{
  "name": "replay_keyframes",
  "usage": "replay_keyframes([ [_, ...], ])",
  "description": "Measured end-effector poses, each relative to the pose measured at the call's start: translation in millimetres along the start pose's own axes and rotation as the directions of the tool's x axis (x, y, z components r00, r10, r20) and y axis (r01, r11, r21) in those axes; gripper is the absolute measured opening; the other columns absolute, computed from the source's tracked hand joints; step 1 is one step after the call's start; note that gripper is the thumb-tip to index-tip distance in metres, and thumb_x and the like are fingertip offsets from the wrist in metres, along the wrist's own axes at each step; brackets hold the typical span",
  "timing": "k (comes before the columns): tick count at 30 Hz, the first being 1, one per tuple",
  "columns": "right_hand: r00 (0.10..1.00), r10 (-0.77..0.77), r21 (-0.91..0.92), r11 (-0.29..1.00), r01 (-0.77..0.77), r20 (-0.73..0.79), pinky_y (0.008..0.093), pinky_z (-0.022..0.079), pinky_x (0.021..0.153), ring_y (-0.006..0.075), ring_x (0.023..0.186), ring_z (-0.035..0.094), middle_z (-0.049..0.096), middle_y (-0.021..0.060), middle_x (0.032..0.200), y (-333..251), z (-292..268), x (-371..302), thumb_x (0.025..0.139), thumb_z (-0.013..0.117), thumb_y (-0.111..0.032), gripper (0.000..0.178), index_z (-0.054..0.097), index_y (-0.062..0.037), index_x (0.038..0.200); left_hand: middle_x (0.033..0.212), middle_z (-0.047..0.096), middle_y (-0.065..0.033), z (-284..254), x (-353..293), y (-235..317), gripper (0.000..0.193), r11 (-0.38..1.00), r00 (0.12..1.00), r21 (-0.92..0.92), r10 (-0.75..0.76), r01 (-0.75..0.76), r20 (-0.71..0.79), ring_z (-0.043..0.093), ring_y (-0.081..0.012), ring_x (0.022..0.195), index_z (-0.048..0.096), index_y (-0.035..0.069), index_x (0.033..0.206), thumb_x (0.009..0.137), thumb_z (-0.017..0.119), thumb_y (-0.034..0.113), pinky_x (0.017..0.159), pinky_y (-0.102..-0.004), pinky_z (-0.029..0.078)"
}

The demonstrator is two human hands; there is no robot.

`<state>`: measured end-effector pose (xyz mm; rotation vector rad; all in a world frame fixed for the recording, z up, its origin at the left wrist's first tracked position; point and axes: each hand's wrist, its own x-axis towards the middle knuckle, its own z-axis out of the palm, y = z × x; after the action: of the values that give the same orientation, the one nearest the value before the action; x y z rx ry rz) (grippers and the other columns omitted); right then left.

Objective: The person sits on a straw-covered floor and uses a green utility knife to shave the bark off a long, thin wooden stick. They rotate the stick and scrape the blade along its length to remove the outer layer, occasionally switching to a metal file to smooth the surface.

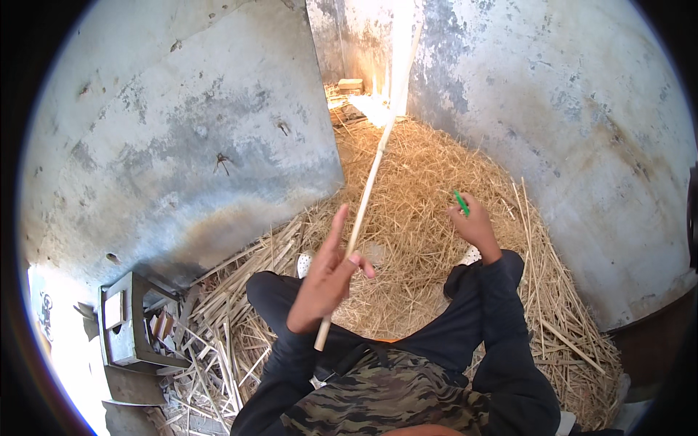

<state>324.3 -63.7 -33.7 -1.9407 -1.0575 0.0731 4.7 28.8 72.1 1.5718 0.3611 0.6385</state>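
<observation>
A long, pale, peeled-looking cane point(371, 174) slants up from my lap toward the bright opening, with a knobby joint partway along it. My left hand point(320, 289) grips it near its lower end, the thumb across it and the index finger stretched out along it. To the right, above my knee, my right hand point(478, 227) is closed on a small green-handled tool point(462, 203). Its working end is too small to make out. That tool is apart from the cane.
Loose straw-like shavings point(418, 174) cover the floor around my feet. Split strips point(225, 356) pile up at the left, beside a worn box-like stand point(134, 320). Stained walls point(552, 109) rise on both sides, and a brick point(350, 84) lies near the sunlit gap.
</observation>
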Motion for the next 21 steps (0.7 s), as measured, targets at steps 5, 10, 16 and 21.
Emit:
replay_keyframes([
  [5,0.986,-0.014,0.072,0.997,0.026,-0.166,0.0348,0.047,0.070,0.0206,0.075,0.061,0.062,0.0107,0.080,12,-46,-36,0.083,0.067,-0.021,0.029,0.062,-0.0013,0.103,0.094,0.069,-0.0146,-66,58,44,0.093,0.828,0.815,-0.211,0.554,-0.520,0.168,0.066,-0.0162,0.079,0.063,0.003,0.116,0.082,0.029,0.083,0.063,-0.0252,0.052],
  [10,0.949,0.130,0.052,0.991,-0.120,-0.286,0.0303,0.046,0.066,0.0152,0.071,0.059,0.060,0.0056,0.075,37,-71,-78,0.084,0.067,-0.019,0.023,0.062,-0.0018,0.098,0.070,0.063,-0.0116,-82,145,132,0.086,0.561,0.590,-0.296,0.807,-0.774,-0.015,0.059,-0.0148,0.057,0.058,-0.001,0.097,0.083,0.032,0.080,0.052,-0.0238,0.046],
  [16,0.794,0.355,0.214,0.934,-0.285,-0.494,0.0263,0.045,0.066,0.0105,0.072,0.054,0.057,0.0019,0.076,103,-76,-145,0.086,0.066,-0.016,0.017,0.060,-0.0009,0.092,0.044,0.042,0.0002,-52,171,194,0.048,0.759,0.745,0.069,0.650,-0.647,-0.150,0.034,-0.0076,0.037,0.053,0.000,0.097,0.102,0.040,0.046,0.045,-0.0231,0.028],
  [21,0.584,0.663,0.259,0.735,-0.627,-0.469,0.0329,0.047,0.072,0.0198,0.078,0.059,0.061,0.0106,0.083,209,-59,-233,0.089,0.062,-0.021,0.023,0.058,0.0003,0.098,0.045,0.043,0.0003,-28,181,188,0.053,0.823,0.817,0.056,0.567,-0.565,-0.104,0.034,-0.0076,0.038,0.054,-0.005,0.103,0.101,0.043,0.047,0.043,-0.0216,0.027],
])
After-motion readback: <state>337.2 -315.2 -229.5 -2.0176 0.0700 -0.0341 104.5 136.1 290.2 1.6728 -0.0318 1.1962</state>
